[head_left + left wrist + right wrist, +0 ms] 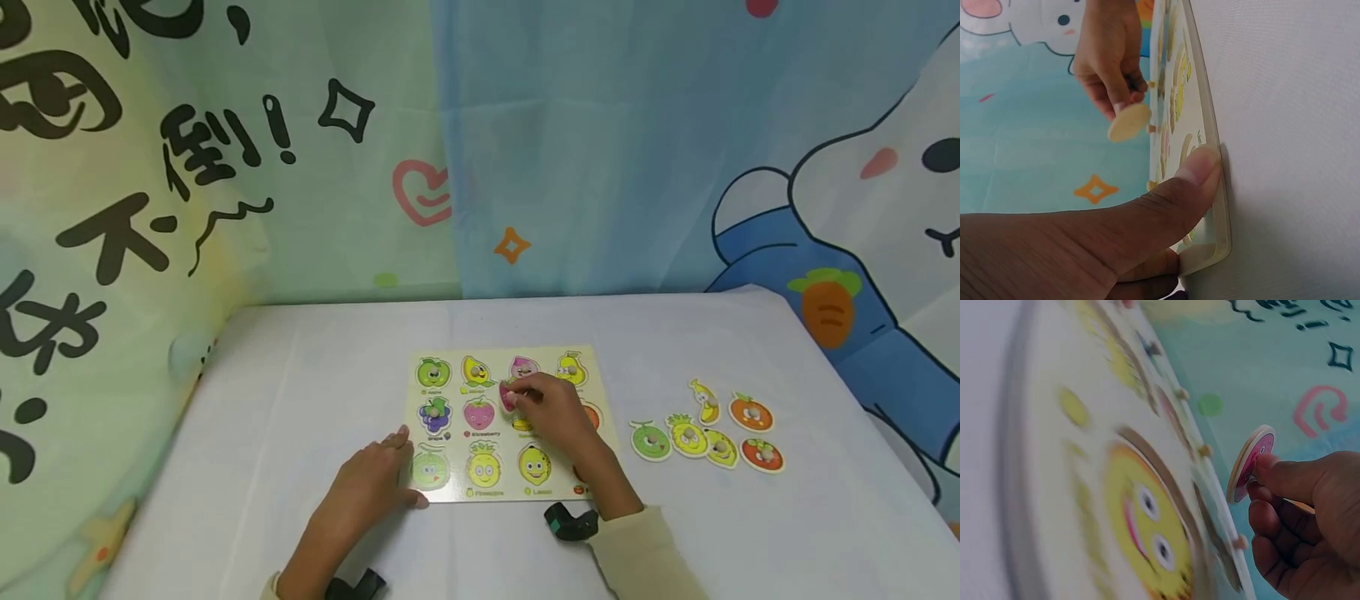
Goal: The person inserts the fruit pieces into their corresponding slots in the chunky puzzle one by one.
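A light wooden fruit puzzle board (456, 375) lies flat on the white-covered table, printed with several fruits and small labels. My left hand (367, 479) holds its near left corner, the thumb (1200, 165) on the front edge and the other fingers along the left side. Above the board's middle, my right hand (551, 408) pinches a pink fruit puzzle piece (1250, 464) between thumb and fingers. The piece is tilted on edge and apart from the board; which fruit it shows is unclear. My right hand and forearm cover part of the board's right side.
Loose pieces lie right of the board: a green round one (651, 442), a pineapple (688, 436), a yellow one (722, 450), a banana (705, 402), an orange (752, 413) and a tomato (762, 455). Behind the table hangs a printed curtain (562, 167).
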The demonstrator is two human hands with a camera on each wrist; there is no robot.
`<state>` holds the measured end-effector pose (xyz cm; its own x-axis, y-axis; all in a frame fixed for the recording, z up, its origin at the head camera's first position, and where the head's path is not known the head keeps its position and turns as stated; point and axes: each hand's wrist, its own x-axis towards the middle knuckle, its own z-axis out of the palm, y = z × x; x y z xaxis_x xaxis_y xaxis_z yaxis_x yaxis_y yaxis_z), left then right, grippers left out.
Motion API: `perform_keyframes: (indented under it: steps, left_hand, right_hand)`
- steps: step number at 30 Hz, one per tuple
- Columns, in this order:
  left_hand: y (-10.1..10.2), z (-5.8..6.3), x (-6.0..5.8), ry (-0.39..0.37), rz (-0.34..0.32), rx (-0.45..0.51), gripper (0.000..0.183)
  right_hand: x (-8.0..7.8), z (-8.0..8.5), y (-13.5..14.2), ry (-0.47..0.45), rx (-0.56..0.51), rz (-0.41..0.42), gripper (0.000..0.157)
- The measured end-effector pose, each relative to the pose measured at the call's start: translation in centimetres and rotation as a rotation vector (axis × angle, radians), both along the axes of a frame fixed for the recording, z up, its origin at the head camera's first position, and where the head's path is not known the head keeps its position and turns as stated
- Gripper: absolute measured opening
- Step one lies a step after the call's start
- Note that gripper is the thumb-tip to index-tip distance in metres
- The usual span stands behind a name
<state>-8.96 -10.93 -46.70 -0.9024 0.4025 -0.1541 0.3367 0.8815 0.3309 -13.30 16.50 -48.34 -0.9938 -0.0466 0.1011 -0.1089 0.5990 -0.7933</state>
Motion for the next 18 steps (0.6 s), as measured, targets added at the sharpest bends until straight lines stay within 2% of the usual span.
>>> perform_keyframes:
  steps: [11,18]
  left_hand:
    - [0.1,-0.2,-0.1,0.005,-0.004,0.013,0.079]
    - [0.0,0.0,-0.1,0.007,-0.003,0.010,0.079]
  right_hand:
    - [0.3,-1.3,-2.9,-0.024,0.007,0.046,0.009]
    - [0.2,-1.1,-3.8,-0.020,0.050,0.070,0.009]
